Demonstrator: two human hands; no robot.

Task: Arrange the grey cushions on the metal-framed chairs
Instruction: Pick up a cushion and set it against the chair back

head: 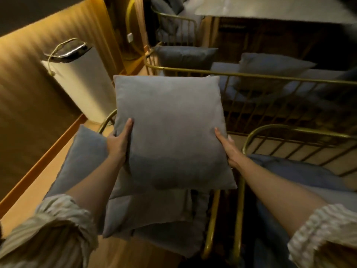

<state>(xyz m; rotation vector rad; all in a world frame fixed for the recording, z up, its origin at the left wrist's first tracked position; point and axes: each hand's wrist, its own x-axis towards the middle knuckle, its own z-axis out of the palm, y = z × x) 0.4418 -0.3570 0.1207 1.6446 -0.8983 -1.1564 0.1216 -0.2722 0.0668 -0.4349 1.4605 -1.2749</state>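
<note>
I hold a square grey cushion (172, 130) flat in front of me, above a gold metal-framed chair (211, 219). My left hand (119, 142) grips its left edge and my right hand (228, 149) grips its right edge. Below it, on that chair, lie a second grey cushion (81, 161) leaning at the left and a grey seat pad (154, 215). The chair seat is mostly hidden by the held cushion.
More gold-framed chairs stand around: one at the right (289, 130) with a grey pad, one behind (251, 76) holding two grey cushions (270, 66), one farther back (173, 18). A white bin (83, 78) stands by the wooden wall on the left. A table (270, 8) is at top right.
</note>
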